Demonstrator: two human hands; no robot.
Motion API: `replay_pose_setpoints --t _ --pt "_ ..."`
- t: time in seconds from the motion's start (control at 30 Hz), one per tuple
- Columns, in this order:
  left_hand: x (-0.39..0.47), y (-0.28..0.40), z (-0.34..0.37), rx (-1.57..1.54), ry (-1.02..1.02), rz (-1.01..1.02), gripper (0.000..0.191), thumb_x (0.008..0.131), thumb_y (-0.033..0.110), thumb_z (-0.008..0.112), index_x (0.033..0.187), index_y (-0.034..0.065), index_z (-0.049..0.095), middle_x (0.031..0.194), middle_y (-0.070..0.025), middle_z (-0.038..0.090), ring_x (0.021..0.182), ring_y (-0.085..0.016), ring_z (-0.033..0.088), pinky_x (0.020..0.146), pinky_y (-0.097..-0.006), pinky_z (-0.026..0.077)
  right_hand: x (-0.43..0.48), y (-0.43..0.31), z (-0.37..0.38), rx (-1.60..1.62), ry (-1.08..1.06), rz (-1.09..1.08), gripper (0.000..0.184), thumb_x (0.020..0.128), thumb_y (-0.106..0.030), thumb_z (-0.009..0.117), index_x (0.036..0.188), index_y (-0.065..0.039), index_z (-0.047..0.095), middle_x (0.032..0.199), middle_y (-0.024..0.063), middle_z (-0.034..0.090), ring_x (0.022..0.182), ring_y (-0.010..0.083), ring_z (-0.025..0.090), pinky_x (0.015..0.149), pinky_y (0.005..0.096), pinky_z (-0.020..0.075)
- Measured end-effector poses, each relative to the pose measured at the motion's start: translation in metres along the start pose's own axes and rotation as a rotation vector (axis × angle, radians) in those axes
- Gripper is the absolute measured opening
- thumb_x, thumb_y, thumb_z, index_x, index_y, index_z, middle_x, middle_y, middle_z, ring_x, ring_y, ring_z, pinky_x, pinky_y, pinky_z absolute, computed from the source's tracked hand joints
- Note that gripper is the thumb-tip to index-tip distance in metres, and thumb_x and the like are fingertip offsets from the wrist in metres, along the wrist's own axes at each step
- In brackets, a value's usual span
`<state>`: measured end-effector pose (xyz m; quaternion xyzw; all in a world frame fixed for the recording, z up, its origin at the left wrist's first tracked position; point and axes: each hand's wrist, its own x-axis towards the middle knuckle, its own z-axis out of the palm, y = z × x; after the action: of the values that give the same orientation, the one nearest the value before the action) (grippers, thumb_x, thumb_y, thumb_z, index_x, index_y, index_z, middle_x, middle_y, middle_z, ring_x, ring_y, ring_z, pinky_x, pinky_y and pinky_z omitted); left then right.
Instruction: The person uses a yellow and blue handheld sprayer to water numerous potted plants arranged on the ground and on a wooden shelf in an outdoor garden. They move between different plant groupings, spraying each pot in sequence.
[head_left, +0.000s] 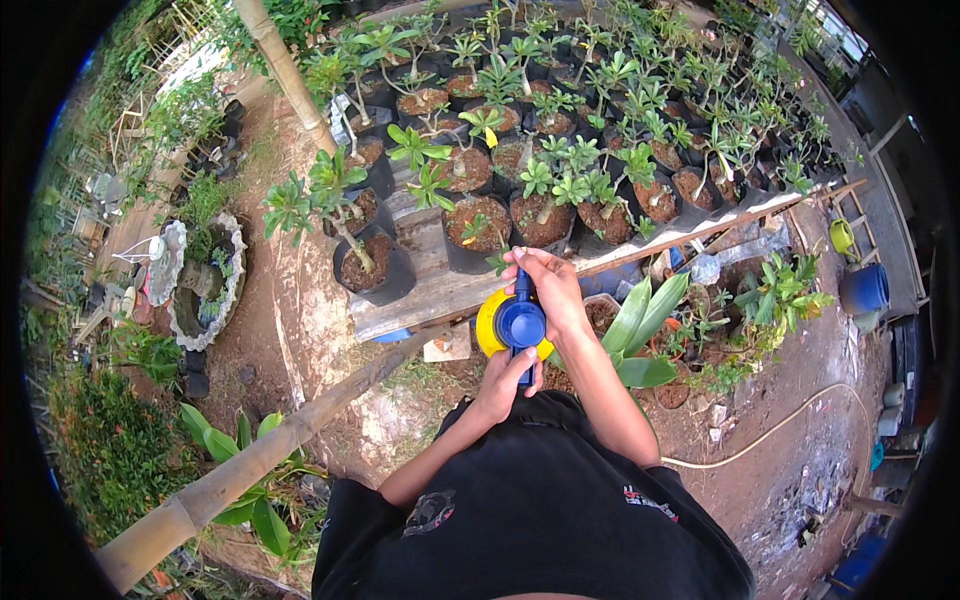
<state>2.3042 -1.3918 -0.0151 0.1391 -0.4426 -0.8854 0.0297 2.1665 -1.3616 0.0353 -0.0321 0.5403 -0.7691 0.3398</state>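
Observation:
A hand-pump pressure sprayer with a blue head (523, 328) and a yellow tank (492, 324) is held upright in front of my waist. My left hand (504, 381) grips its blue handle on the side near me, thumb on top. On the far side, my right hand (553, 291) has its fingers around the blue nozzle (523, 282), fingertips at the nozzle's tip. Just beyond those fingertips stands a small plant in a black grow bag (471, 259), filled with brown soil. A green leaf (497, 262) shows beside the fingertips.
Many potted adenium-like plants (544, 214) crowd a wooden bench (420, 296). A bamboo pole (300, 424) slants across at left, and another bamboo post (289, 71) rises behind. Broad-leaved plants (637, 322) stand low at right. A pale hose (765, 442) curves over the ground.

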Motion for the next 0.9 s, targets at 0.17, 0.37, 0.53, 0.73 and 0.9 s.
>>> replay_pose_setpoints --t 0.17,0.37,0.53,0.73,0.9 --pt "0.001 0.013 0.009 0.027 -0.001 -0.013 0.03 0.09 0.028 0.048 0.073 0.0032 0.05 0.06 -0.0019 0.048 0.048 -0.009 0.045 0.046 -0.0224 0.034 0.001 -0.009 0.0 0.001 -0.009 0.003 0.02 0.087 -0.018 0.055 0.093 0.001 0.059 0.074 0.0066 0.061 0.059 0.0114 0.057 0.056 0.0218 0.0474" --pt "0.005 0.024 0.017 0.051 -0.005 -0.009 0.031 0.09 0.028 0.048 0.071 0.0033 0.051 0.059 -0.0013 0.048 0.047 -0.008 0.044 0.046 -0.0226 0.033 0.003 -0.018 -0.002 0.03 -0.041 -0.022 0.02 0.088 -0.016 0.053 0.094 0.001 0.059 0.076 0.0083 0.062 0.059 0.0126 0.058 0.055 0.0236 0.0486" --pt "0.007 0.028 0.024 0.017 -0.008 -0.022 0.031 0.09 0.028 0.048 0.072 0.0028 0.051 0.059 -0.0011 0.048 0.047 -0.008 0.044 0.046 -0.0222 0.033 0.002 -0.026 -0.004 0.027 -0.04 -0.029 0.02 0.088 -0.016 0.052 0.095 0.002 0.058 0.076 0.0085 0.063 0.06 0.0129 0.058 0.056 0.0239 0.0488" --pt "0.01 0.031 0.031 0.005 -0.012 -0.043 0.03 0.09 0.028 0.049 0.074 0.0023 0.052 0.06 -0.0012 0.048 0.047 -0.009 0.045 0.046 -0.0221 0.033 0.0 -0.032 -0.01 0.034 -0.047 -0.056 0.021 0.088 -0.016 0.052 0.096 0.002 0.058 0.077 0.0089 0.063 0.061 0.0137 0.058 0.056 0.0243 0.0491" --pt "0.014 0.029 0.037 -0.002 -0.033 -0.059 0.03 0.09 0.028 0.048 0.075 0.0024 0.052 0.06 -0.0014 0.049 0.047 -0.009 0.045 0.046 -0.0219 0.034 -0.001 -0.036 -0.018 0.027 -0.024 -0.071 0.021 0.088 -0.016 0.051 0.097 0.002 0.058 0.078 0.0091 0.062 0.061 0.0139 0.058 0.057 0.0245 0.0492"
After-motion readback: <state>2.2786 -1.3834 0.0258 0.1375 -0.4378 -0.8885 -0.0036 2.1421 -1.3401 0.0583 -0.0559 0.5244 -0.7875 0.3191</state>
